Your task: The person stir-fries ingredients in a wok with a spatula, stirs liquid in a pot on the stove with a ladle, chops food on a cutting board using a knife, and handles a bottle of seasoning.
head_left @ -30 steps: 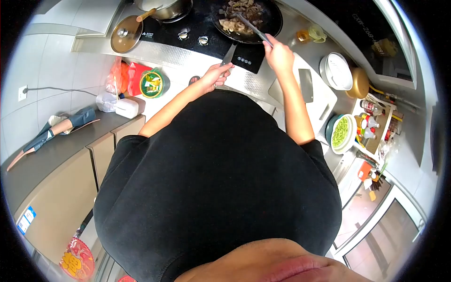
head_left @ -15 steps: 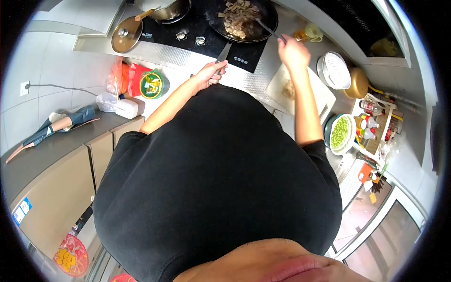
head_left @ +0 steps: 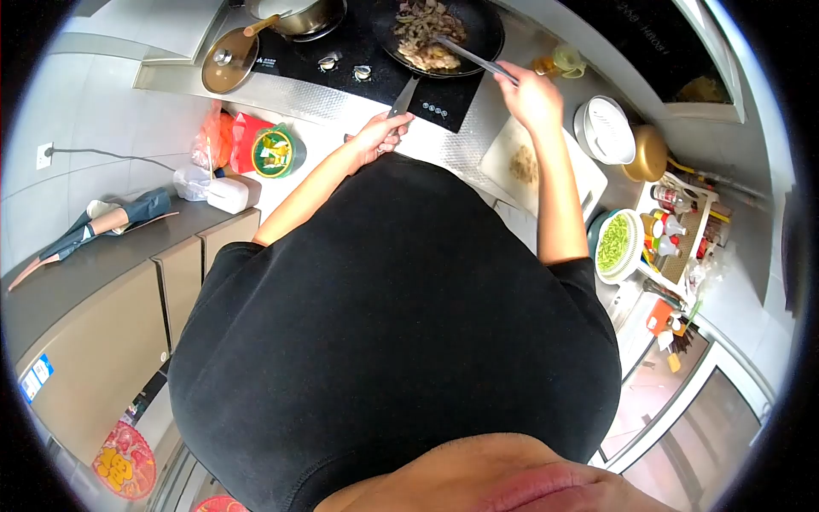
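My left hand (head_left: 381,136) is wrapped round the handle (head_left: 404,97) of a black frying pan (head_left: 482,34) on the stove. In the pan lie browned meat pieces (head_left: 429,32), the paler ones nearest the front rim. My right hand (head_left: 531,94) grips a grey spatula (head_left: 480,61), whose tip touches the meat from the right. Under my right forearm is a white cutting board (head_left: 512,158) with a brownish patch on it.
A steel pot (head_left: 311,17) and a glass lid (head_left: 229,61) are at the upper left. A green bin (head_left: 290,152) stands left of my left arm. On the right are a white colander (head_left: 607,130), a golden pot (head_left: 648,154) and a basket of chopped greens (head_left: 614,243).
My right hand has moved right, and the spatula has swept through the meat. The dark blade seen on the cutting board a second ago no longer shows there. My left hand has shifted slightly left.
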Motion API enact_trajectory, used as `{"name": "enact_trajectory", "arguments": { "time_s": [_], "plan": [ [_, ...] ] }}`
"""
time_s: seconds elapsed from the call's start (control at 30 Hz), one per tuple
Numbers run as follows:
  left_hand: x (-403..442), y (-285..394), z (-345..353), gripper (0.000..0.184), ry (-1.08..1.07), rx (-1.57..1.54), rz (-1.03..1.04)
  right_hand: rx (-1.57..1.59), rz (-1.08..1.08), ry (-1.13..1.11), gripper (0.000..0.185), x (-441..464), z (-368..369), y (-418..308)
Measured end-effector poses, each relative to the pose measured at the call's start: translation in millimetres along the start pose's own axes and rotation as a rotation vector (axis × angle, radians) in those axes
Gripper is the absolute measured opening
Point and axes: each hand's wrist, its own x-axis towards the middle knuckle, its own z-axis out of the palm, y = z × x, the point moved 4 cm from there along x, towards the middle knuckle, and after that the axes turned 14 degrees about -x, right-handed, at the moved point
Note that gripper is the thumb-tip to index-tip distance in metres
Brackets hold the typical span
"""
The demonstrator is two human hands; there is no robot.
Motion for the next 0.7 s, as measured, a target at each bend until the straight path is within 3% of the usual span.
{"name": "enact_trajectory", "arguments": {
  "time_s": [0.1,0.17,0.3,0.5,0.57,0.7],
  "plan": [
    [3,0,-2,0.016,0.007,0.013,-0.016,-0.07,-0.044,0.015,0.031,-13,-52,7],
    [2,0,-1,0.016,0.009,0.016,-0.012,-0.085,-0.024,-0.091,0.032,-18,-68,10],
    [1,0,0,0.017,0.018,0.028,0.006,-0.15,-0.02,-0.094,0.031,-5,-25,8],
    [0,-1,1,0.02,0.003,0.032,0.021,-0.015,0.243,0.062,0.033,29,69,-23],
    [2,-4,-4,0.016,0.01,0.023,0.008,0.02,0.247,-0.043,0.034,33,74,-41],
    [4,-4,-7,0.019,0.014,0.014,0.005,0.091,0.153,0.014,0.036,16,70,-44]
  ]
}}
